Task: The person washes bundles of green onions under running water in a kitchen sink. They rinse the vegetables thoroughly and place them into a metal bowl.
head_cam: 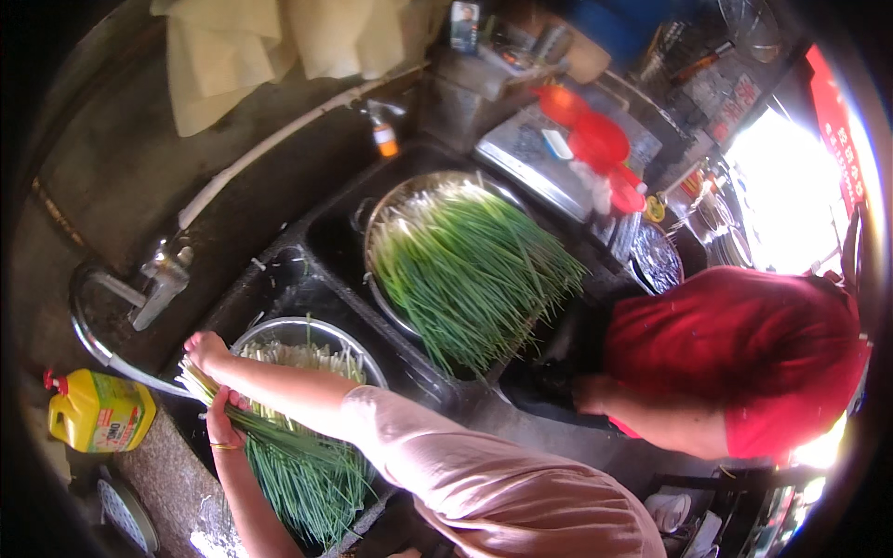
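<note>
A bunch of thin green onions [245,420] is gripped in my left hand [224,418], which has a gold-coloured bangle at the wrist. Their white ends point to the upper left. Right beside those ends is my right hand [206,353], its fingers curled and partly hidden. Both hands are over the left side of a metal basin [375,370], where more green onions [307,481] lie with their leaves hanging over the near rim. To the right, a larger metal pot [372,279] in the other sink bay holds a big heap of green onions [474,258].
A faucet [162,279] with a hose stands behind the dark sink [349,293]. At left is a yellow detergent jug [104,411]. An orange-labelled bottle [385,139] hangs at the wall. A person in a red shirt [732,363] stands close on the right.
</note>
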A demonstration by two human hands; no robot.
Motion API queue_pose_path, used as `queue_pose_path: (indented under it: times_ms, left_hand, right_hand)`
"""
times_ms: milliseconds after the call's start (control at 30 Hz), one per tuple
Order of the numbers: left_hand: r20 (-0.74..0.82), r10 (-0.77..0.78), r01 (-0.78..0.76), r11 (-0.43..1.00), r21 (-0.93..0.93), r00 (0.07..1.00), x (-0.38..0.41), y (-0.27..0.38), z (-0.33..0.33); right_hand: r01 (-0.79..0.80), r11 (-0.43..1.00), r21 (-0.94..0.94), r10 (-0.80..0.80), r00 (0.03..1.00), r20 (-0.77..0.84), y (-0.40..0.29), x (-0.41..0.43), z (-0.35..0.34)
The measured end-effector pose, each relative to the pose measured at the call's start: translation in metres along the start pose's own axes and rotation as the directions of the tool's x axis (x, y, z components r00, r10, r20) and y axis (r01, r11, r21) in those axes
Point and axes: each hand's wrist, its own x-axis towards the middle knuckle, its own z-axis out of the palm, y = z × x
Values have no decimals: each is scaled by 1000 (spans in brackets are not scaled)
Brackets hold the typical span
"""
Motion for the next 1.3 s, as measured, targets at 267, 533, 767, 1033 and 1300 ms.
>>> queue_pose_path:
  times_ms: [267,533,767,1033,1300]
  left_hand:
    - [-117,22,-12,997,78,993,3,-17,21]
    - [-168,183,-122,939,320,969,7,-31,66]
    - [-40,382,-312,806,502,923,18,-41,61]
    - [-213,133,-126,991,48,968,32,-19,50]
    - [-121,246,-237,968,84,962,40,-5,15]
  right_hand:
    - [112,868,-483,-2,975,223,-62,-48,-80]
    - [556,461,-692,-183,822,539,-96,-58,-101]
    - [-257,869,422,245,966,83,-61,-24,-107]
    - [-233,972,41,173,818,548,-42,-56,-141]
    - [-161,959,-232,277,691,667,-55,-81,-131]
